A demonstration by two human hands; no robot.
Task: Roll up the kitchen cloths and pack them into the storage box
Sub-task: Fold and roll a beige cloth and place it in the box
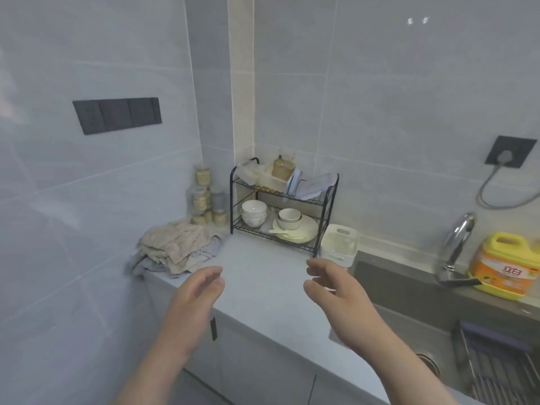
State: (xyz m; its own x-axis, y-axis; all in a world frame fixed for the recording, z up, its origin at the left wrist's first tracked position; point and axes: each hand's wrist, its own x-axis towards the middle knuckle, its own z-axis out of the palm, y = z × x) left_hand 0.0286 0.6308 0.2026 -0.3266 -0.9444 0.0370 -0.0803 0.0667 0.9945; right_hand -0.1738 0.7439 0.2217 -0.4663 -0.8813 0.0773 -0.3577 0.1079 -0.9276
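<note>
A loose pile of beige and grey kitchen cloths (pixel 175 247) lies at the left end of the grey countertop (pixel 263 276), against the wall. A small white storage box (pixel 339 244) with handle slots stands to the right of the dish rack, beside the sink. My left hand (pixel 195 299) hovers over the counter's front edge, just right of the cloths, fingers relaxed and holding nothing. Raised a little in front of the white box is my right hand (pixel 336 296), fingers loosely spread and empty.
A black two-tier wire rack (pixel 285 206) with bowls and plates stands in the corner, jars (pixel 206 200) stacked to its left. The sink (pixel 432 311), a chrome tap (pixel 458 244) and a yellow detergent bottle (pixel 502 267) are at the right. A dish drainer (pixel 496 361) sits in the sink.
</note>
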